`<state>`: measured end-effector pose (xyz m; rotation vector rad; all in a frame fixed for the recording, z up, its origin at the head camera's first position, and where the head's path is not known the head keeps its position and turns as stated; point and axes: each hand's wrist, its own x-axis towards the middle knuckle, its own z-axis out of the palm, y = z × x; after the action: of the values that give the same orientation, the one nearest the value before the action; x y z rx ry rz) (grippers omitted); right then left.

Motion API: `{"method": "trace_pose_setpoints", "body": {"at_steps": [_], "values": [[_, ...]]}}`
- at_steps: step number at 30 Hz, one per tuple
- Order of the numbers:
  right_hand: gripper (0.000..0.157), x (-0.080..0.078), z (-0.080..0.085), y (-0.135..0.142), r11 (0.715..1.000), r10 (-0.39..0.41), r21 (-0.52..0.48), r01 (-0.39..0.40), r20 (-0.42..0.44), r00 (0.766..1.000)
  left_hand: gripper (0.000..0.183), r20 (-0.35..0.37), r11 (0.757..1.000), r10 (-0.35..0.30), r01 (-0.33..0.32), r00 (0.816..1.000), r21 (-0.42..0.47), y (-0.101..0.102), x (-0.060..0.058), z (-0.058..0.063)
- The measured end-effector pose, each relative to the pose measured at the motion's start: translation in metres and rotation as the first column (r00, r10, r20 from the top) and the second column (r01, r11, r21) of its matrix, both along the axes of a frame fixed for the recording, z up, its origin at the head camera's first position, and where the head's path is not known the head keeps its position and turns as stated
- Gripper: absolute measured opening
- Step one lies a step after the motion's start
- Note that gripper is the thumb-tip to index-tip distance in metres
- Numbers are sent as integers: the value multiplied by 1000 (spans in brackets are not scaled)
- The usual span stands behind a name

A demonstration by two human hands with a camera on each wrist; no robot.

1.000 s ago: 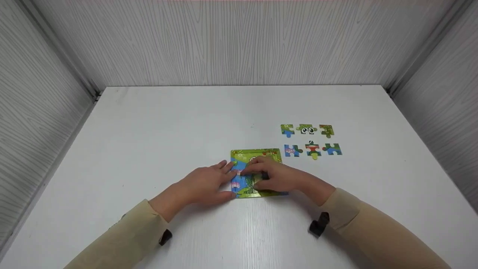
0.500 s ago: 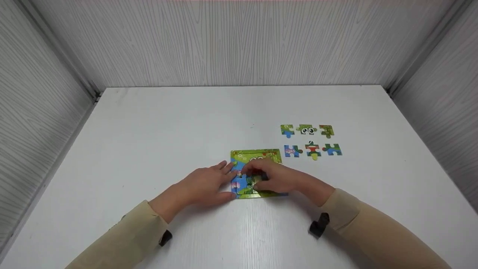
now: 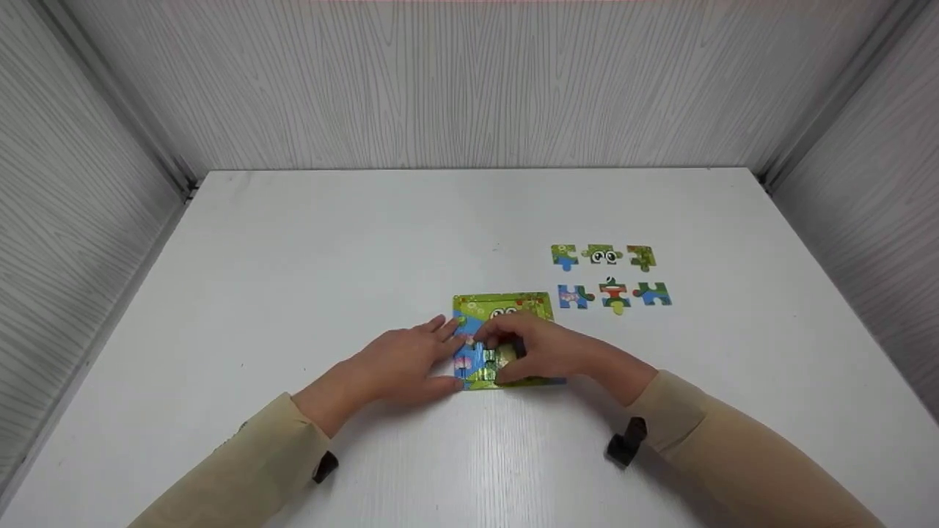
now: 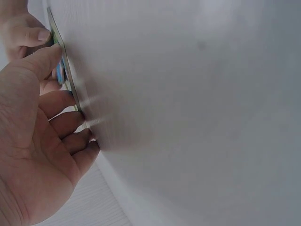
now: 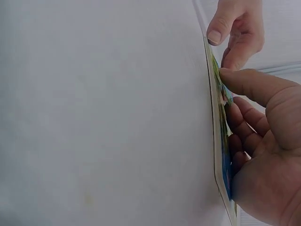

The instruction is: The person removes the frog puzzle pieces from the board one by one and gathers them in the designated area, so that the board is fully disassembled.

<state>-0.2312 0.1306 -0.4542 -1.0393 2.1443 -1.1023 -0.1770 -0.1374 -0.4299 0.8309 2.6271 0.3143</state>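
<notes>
A square jigsaw board (image 3: 506,298) with a green and blue cartoon picture lies on the white table. My left hand (image 3: 407,363) rests at its left edge, fingers extended and thumb at the near corner. Over the lower left part of the board, my right hand (image 3: 539,345) pinches a blue and green puzzle piece (image 3: 478,356) between thumb and fingers. In the right wrist view this piece (image 5: 227,94) stands tilted up from the board. The left wrist view shows its blue edge (image 4: 60,73) behind the left thumb. My right hand hides much of the board's right side.
Several loose puzzle pieces lie in two rows to the board's upper right, among them one with two eyes (image 3: 603,255) and one with a red mouth (image 3: 615,292). Pale wood-grain panels (image 3: 469,88) wall the table at the back and both sides.
The pinched piece has tilted up from the board, and its blue knob shows more plainly. My right fingertips have shifted slightly; the left hand and the loose pieces stay put.
</notes>
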Motion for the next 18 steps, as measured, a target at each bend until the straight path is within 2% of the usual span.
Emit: {"method": "trace_pose_setpoints", "body": {"at_steps": [18], "values": [[48,7,1,-8,997,-64,28,66,-73,995,74,-5,1000,-1,1,1000,-7,0,-1,-1]]}}
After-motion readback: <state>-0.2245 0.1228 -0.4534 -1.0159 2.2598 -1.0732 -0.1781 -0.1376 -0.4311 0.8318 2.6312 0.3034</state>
